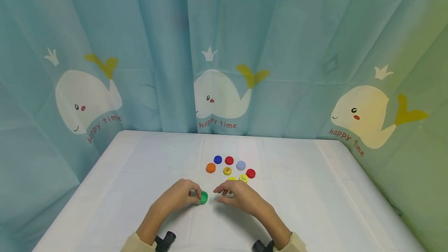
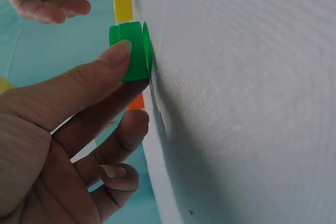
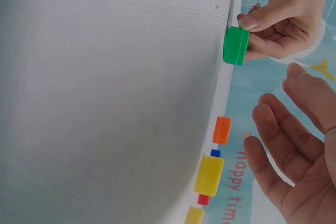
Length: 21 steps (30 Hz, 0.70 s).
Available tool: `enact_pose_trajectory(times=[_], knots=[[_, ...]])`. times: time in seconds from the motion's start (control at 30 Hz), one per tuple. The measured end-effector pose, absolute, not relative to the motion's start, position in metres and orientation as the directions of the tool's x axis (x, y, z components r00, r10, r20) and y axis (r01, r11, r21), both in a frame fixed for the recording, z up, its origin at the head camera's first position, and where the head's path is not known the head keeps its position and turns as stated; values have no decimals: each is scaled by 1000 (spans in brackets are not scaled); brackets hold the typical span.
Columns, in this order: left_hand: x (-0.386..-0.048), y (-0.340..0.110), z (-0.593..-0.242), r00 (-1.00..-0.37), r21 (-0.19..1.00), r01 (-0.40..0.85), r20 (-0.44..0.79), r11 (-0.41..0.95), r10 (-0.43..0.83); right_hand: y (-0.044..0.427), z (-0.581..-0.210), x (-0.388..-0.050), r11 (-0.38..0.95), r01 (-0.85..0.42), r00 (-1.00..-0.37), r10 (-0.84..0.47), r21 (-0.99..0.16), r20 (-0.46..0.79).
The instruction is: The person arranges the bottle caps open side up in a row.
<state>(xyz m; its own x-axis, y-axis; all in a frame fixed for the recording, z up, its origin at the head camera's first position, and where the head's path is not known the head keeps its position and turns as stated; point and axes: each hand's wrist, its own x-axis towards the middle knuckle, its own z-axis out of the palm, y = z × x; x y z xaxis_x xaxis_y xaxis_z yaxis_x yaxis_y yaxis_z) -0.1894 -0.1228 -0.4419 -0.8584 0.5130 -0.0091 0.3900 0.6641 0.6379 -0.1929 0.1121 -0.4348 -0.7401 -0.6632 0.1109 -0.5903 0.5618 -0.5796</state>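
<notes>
My left hand (image 1: 177,196) pinches a green bottle cap (image 1: 203,198) on the white table. In the left wrist view, the thumb of the left hand (image 2: 68,124) lies on the green cap (image 2: 128,51), and a thin green edge shows between it and the tabletop; whether that is a second cap, I cannot tell. To the right of the cap, my right hand (image 1: 245,197) hovers with relaxed, parted fingers and holds nothing. The right wrist view shows that hand (image 3: 299,145) apart from the green cap (image 3: 236,45).
Beyond the hands lie several loose caps: orange (image 1: 210,167), blue (image 1: 217,159), red (image 1: 229,160), lilac (image 1: 240,165), another red (image 1: 250,173), gold (image 1: 227,171) and yellow (image 1: 243,178). Another yellow one is partly hidden by the right hand. A whale-print curtain (image 1: 168,49) hangs behind the table (image 1: 315,197).
</notes>
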Motion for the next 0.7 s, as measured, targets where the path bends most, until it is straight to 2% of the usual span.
enact_pose_trajectory(times=[0.47,0.7], knots=[[-189,-124,-442,-857,656,377,-21,654,514,110,-434,-194,560,-584,-739,-667,-587,98],[-191,-125,-440,-863,672,365,-15,644,505,115,-435,-194,568,-560,-761,-640,-603,104]])
